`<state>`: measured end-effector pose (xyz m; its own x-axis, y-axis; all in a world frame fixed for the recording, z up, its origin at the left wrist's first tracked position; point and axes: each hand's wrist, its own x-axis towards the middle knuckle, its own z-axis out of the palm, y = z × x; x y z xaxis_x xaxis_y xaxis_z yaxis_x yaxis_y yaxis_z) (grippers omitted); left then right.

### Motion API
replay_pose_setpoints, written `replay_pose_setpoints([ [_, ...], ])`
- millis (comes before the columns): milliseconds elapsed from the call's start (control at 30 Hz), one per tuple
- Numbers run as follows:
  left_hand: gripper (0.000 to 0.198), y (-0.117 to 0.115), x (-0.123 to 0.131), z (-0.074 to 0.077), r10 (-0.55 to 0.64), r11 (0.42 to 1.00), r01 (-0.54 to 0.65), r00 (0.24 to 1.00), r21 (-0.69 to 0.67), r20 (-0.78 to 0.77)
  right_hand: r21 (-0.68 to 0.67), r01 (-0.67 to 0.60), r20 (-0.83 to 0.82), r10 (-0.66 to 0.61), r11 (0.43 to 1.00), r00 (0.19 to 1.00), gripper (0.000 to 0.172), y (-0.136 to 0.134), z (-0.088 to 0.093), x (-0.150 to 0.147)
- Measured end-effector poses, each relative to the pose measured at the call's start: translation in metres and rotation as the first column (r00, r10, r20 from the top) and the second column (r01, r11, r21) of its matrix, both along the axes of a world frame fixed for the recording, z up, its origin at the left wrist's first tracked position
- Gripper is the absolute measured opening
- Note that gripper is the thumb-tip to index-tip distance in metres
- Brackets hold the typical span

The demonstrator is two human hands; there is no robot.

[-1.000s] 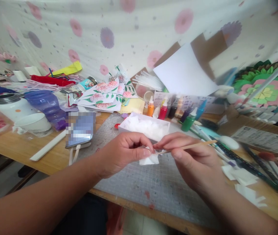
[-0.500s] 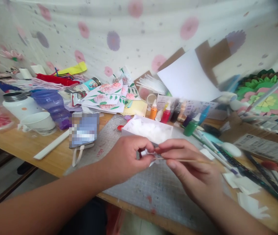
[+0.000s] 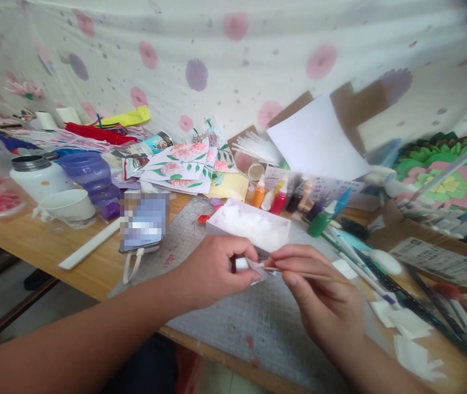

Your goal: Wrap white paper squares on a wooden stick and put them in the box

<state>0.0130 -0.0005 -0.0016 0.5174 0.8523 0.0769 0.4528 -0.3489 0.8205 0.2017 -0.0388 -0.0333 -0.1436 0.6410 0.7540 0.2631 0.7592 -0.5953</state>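
Observation:
My left hand (image 3: 212,265) pinches a small white piece (image 3: 254,267), thin like paper or fabric, between thumb and forefinger. A thin wooden stick (image 3: 315,275) is held in my right hand (image 3: 326,295), between the thumb and the fingers. The stick's tip points left and meets the white piece; whether it presses into it is too small to tell. Just beyond both hands stands a white box (image 3: 284,241) filled with fluffy white cotton (image 3: 249,223). Beneath the hands lies a grey cutting mat (image 3: 233,323).
Paint bottles, among them a green bottle (image 3: 321,220), stand behind the box. A phone (image 3: 145,221) with a white cable (image 3: 134,265) sits left. Cut white pieces (image 3: 409,323), brushes and a cardboard box (image 3: 434,241) lie right. Farther left are a white cup (image 3: 67,205) and a purple container (image 3: 87,178).
The view has shifted slightly, so the scene sits a little lower. My right hand's fingers have drawn slightly away from my left, and the white piece shows more clearly.

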Motion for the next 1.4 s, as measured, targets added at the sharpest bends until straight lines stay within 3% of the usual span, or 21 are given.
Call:
replay_pose_setpoints([
  [233, 0.014, 0.005, -0.003, -0.004, -0.003, 0.944, 0.083, 0.97, -0.318, 0.245, 0.125, 0.043, 0.076, -0.052, 0.991, 0.996, 0.031, -0.007, 0.0, 0.004],
  [467, 0.022, -0.005, 0.006, -0.015, 0.149, 0.816, 0.175, 0.858, -0.551, 0.492, 0.127, 0.043, 0.086, -0.054, 0.991, 0.995, 0.031, -0.009, 0.001, 0.002],
  [567, 0.021, -0.007, 0.008, -0.022, 0.188, 0.824, 0.175, 0.813, -0.539, 0.551, 0.126, 0.044, 0.087, -0.056, 0.991, 0.995, 0.031, -0.011, 0.001, 0.002],
  [667, 0.016, -0.007, 0.005, -0.02, 0.182, 0.884, 0.113, 0.811, -0.454, 0.556, 0.135, 0.031, 0.067, -0.041, 0.99, 0.997, 0.031, -0.012, 0.004, 0.002],
  [800, 0.009, -0.007, 0.0, -0.006, 0.122, 0.951, 0.034, 0.871, -0.308, 0.475, 0.102, -0.012, 0.023, 0.01, 0.995, 1.0, 0.026, -0.013, 0.009, 0.001],
  [933, 0.007, -0.008, -0.003, 0.006, 0.053, 0.976, 0.029, 0.929, -0.215, 0.366, 0.022, -0.072, -0.062, 0.073, 0.997, 0.995, 0.021, -0.011, 0.011, 0.002],
  [1100, 0.012, -0.008, -0.004, 0.006, -0.003, 0.957, 0.089, 0.955, -0.276, 0.297, -0.116, -0.23, -0.251, 0.196, 0.966, 0.948, 0.021, -0.008, 0.008, 0.006],
  [1400, 0.022, -0.005, -0.008, -0.006, -0.047, 0.911, 0.185, 0.934, -0.368, 0.354, -0.186, -0.32, -0.3, 0.256, 0.929, 0.919, 0.021, -0.004, 0.008, 0.003],
])
